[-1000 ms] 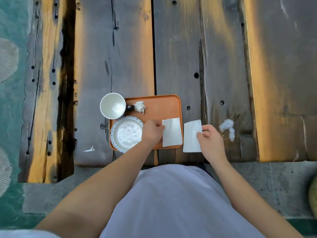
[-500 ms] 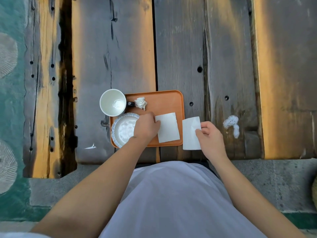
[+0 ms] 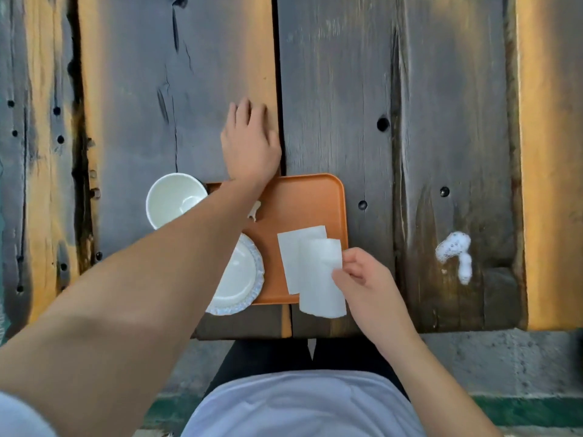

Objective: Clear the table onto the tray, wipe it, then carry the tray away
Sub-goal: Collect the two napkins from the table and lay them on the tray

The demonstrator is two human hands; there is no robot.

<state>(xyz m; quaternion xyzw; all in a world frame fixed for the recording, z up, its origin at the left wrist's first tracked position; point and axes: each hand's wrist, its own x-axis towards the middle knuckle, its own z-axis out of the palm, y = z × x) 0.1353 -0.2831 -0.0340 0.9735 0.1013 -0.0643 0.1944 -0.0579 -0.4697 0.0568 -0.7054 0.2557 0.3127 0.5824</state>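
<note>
An orange tray (image 3: pixel 303 200) lies near the front edge of the wooden table (image 3: pixel 347 89). On it sit a white plate (image 3: pixel 239 275) with a patterned rim, a flat white napkin (image 3: pixel 291 250) and a crumpled tissue (image 3: pixel 255 212), mostly hidden by my left forearm. A white cup (image 3: pixel 172 198) stands at the tray's far left corner. My left hand (image 3: pixel 249 143) rests flat on the table beyond the tray, fingers apart, holding nothing. My right hand (image 3: pixel 362 279) pinches a second white napkin (image 3: pixel 321 279) over the tray's right front corner.
A white foamy spill (image 3: pixel 456 252) sits on the planks to the right of the tray. Dark gaps and bolt holes run through the boards. A stone bench edge (image 3: pixel 473 357) lies below the table front.
My left hand left the tray and reached forward past its far edge onto the table. My right hand moved the napkin leftward, so it now overlaps the flat napkin on the tray.
</note>
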